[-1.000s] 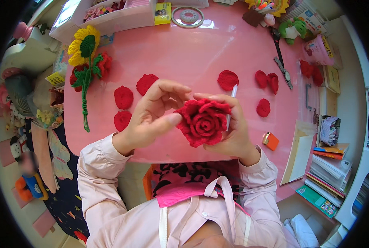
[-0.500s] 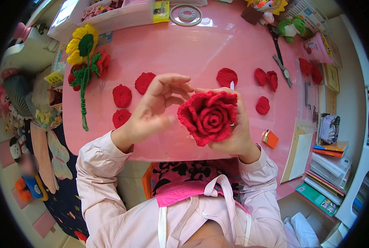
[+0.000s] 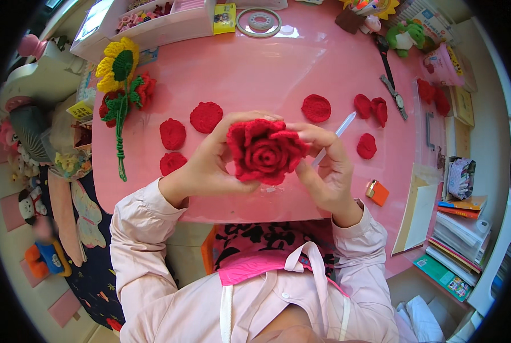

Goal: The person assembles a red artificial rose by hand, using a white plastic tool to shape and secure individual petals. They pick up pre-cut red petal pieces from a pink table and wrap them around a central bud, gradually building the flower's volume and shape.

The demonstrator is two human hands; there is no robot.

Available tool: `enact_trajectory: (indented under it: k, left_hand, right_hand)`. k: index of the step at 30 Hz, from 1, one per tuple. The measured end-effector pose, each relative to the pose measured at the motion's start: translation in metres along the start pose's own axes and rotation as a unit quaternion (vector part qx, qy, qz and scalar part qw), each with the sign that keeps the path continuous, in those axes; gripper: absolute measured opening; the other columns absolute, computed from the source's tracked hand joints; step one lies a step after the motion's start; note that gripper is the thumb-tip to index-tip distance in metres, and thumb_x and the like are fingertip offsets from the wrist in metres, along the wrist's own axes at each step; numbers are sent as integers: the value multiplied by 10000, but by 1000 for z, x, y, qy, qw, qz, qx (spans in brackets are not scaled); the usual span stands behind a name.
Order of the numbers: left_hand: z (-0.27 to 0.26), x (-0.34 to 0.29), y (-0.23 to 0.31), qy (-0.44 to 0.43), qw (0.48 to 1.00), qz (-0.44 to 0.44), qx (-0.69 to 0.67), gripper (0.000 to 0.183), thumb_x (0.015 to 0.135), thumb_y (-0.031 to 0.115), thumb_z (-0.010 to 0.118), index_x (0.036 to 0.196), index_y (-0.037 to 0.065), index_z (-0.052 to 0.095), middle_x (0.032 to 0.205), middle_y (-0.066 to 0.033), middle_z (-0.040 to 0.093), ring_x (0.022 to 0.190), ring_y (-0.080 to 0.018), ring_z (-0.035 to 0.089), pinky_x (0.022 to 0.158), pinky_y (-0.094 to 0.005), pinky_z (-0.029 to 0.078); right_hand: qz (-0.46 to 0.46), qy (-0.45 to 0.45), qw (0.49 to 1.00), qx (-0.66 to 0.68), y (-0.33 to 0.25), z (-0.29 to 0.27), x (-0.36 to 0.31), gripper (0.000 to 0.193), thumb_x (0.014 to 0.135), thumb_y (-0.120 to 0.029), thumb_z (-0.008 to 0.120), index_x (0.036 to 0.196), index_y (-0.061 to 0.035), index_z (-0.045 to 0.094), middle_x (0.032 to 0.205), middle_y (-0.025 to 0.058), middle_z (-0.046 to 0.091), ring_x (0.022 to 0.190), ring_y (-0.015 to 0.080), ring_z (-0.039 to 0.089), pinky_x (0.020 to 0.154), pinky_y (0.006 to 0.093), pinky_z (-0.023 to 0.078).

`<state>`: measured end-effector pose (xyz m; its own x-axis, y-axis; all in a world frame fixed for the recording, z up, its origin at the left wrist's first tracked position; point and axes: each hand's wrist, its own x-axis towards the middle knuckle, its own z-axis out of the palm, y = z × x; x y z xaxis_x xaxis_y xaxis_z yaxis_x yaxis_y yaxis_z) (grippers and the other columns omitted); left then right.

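Note:
A crocheted red rose with ruffled petals faces up between my hands, above the near part of the pink table. My left hand wraps round its left side and underside. At the rose's right edge, the fingers of my right hand touch a petal, thumb and fingertips curled toward it. Behind the right fingers a translucent white stick slants up to the right; whether the hand grips it cannot be made out. Loose red crocheted petals lie on both sides, among them a round one and another.
On the left lies a crocheted bouquet with a yellow sunflower. An orange lighter sits at the right. Farther back are a wristwatch, a round ring-shaped disc and a white organizer box. Books are stacked beyond the right edge.
The rose has moved left, from my right hand into my left hand's hold. My right hand has shifted to its right edge, and more of the white stick shows.

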<state>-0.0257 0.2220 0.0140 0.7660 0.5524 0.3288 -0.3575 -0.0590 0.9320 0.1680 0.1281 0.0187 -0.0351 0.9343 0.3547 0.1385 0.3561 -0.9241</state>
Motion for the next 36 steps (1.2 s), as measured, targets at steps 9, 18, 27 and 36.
enact_trajectory:
  k: [9, 18, 27, 36]
  left_hand:
    - [1, -1, -4, -8, 1000, 3, 14, 751, 589, 40, 832, 1209, 70, 409, 1206, -126, 487, 1178, -273, 473, 987, -397, 395]
    - [0, -1, -2, -1, 992, 12, 125, 757, 581, 68, 854, 1205, 70, 425, 1198, -114, 469, 1136, -236, 482, 941, -356, 417]
    - [-4, -1, -3, -10, 990, 32, 137, 664, 586, 114, 862, 1121, 79, 469, 1131, -88, 478, 1094, -217, 469, 911, -335, 410]
    - [0, 1, 8, 21, 990, -27, 136, 642, 610, 111, 857, 1112, 76, 457, 1106, -79, 496, 1073, -217, 498, 922, -342, 418]
  right_hand:
    - [-18, 126, 939, 320, 1, -15, 1, 97, 876, -82, 382, 950, -49, 434, 1122, 243, 562, 993, 241, 572, 830, 382, 454]
    - [-21, 6, 980, 198, -3, -4, 0, 192, 736, 44, 381, 891, -70, 380, 1262, 291, 464, 1131, 303, 507, 943, 431, 402]
    - [27, -11, 974, 225, -4, 1, -1, 135, 791, 27, 431, 896, -48, 388, 1251, 286, 461, 1098, 272, 540, 916, 412, 447]
    - [103, 26, 945, 309, -6, -4, 2, 87, 847, -101, 439, 914, -57, 406, 1286, 294, 447, 1055, 285, 563, 860, 377, 480]
